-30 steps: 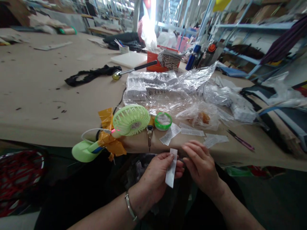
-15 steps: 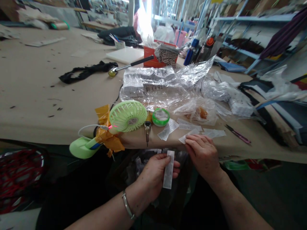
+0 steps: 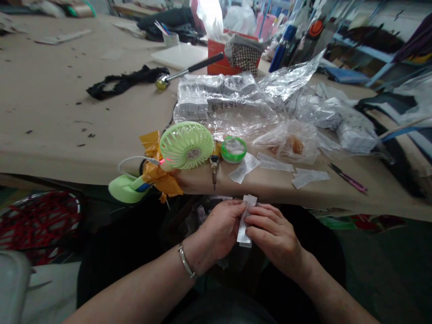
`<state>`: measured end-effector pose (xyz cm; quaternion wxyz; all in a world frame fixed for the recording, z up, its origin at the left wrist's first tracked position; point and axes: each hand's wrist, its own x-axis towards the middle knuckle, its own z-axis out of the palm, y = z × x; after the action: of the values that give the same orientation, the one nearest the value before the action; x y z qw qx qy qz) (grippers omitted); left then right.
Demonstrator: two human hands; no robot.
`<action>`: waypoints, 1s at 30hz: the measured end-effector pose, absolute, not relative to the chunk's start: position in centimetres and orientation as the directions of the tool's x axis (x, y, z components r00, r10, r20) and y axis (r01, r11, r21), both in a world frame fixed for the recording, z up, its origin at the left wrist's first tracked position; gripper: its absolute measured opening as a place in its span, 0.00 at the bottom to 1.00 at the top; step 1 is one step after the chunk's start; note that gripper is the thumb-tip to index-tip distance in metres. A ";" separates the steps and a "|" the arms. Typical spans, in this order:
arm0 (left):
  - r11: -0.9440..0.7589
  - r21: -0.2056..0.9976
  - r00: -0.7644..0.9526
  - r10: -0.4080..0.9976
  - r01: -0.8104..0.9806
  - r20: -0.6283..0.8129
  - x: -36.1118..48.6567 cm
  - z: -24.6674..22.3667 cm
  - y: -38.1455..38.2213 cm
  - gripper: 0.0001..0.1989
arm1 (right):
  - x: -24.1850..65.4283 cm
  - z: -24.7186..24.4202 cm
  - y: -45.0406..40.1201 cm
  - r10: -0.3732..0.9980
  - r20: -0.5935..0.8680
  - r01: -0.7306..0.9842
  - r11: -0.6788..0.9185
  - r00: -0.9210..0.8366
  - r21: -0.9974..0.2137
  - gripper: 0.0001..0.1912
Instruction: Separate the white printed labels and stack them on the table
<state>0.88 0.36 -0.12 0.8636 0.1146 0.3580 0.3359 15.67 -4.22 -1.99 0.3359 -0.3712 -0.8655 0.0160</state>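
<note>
In front of the table edge, my left hand pinches white printed label strips between thumb and fingers. At least two strips overlap there, slightly out of line with each other. My right hand closes on the same strips from the other side, its fingertips on their right edge. Further labels lie on the table just beyond my hands: one label beside a round green tub, another label in the middle, and overlapping labels to the right.
A green fan is taped at the table edge, beside a pointed metal-tipped tool. Thread snips lie to the right. Behind are clear plastic bags with white bundles, a black-handled hammer and a red box.
My right hand has left the table labels and come to my left hand, bringing a label against the one held there. The view has tipped downward.
</note>
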 end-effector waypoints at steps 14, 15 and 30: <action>0.781 0.516 0.444 0.625 -0.353 -0.642 0.8 0.0 0.1 0.03 | 19.0 -1.3 -4.0 0.740 0.584 0.791 0.557 -0.334 -0.254 0.19; 0.792 0.518 0.432 0.610 -0.322 -0.665 0.7 0.0 0.2 0.04 | 20.3 -1.3 -3.7 0.762 0.596 0.861 0.458 -0.252 -0.222 0.21; 0.806 0.546 0.397 0.590 -0.230 -0.703 1.1 0.3 -0.1 0.04 | 26.2 -1.8 -2.4 0.750 0.661 0.910 0.299 -0.038 -0.286 0.08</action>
<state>1.14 -0.14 0.29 0.8153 0.1842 0.4879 0.2515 26.15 -2.45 -1.81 0.3765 -0.5824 -0.7125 -0.1067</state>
